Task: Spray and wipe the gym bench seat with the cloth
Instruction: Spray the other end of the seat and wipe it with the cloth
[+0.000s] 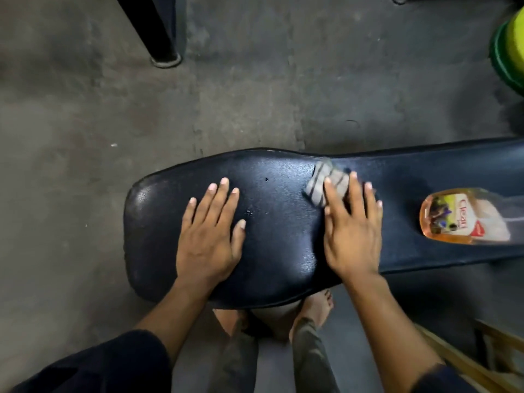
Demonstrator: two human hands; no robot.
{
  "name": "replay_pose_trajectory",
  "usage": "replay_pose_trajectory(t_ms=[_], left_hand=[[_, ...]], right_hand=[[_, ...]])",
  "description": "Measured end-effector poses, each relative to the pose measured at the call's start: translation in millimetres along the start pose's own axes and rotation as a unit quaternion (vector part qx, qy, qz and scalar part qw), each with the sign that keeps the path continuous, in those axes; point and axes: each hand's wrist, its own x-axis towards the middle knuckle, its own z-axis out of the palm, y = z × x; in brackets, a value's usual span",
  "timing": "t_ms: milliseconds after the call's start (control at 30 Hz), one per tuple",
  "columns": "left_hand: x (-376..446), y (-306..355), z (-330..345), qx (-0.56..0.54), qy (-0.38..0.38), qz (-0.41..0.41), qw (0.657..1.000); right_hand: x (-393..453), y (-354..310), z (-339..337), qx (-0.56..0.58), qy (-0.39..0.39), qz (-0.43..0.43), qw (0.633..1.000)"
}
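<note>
The black gym bench seat (283,251) lies directly under both hands, its wide rounded end reaching out past the left hand's little finger and its narrow part running away beyond the right hand. The cloth (326,184), grey with dark stripes and folded small, sits under the fingertips of the right hand (351,231) and pokes out ahead of the index and middle fingers, close to the far edge of the seat. That hand is spread flat, palm down, fingers fanned and pressing the cloth onto the vinyl; it does not curl around the cloth. The left hand (208,234) is likewise open wide and flat, palm resting bare on the seat, holding nothing, fingers pointing away from the person and thumb angled toward the right hand. In the gap between the two hands, a few small drops of liquid (250,212) sit on the surface just off the left thumb, with one more speck ahead of the left fingertips. The spray bottle (465,219), clear with orange liquid and a printed label, lies on its side on the narrow part of the seat, beyond the right hand's little finger and apart from it. Bare feet (317,307) show on the grey floor (113,123) below the near edge of the seat, between the wrists
</note>
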Motion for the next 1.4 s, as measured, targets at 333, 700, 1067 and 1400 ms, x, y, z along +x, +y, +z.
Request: replay_pose_trajectory(t_ms=[333, 700, 1067, 1400], left_hand=[[0.5, -6.0, 5.1, -0.015, -0.010, 0.004, 1.000], [1.3, -5.0, 5.3, -0.011, -0.020, 0.002, 1.000], [3.8, -2.4, -1.0, -0.026, 0.004, -0.004, 1.000], [1.2, -3.4, -2.6, -0.038, 0.001, 0.006, 0.999]], right_hand=[[-70.1, -51.3, 22.6, -0.026, -0.027, -0.093, 0.995], [17.7, -95.2, 17.0, -0.004, -0.009, -0.070, 0.997], [-10.9, -3.5, 0.0, 0.011, 0.005, 0.045, 0.999], [-93.1, -68.9, 34.8, 0.008, -0.033, -0.071, 0.997]])
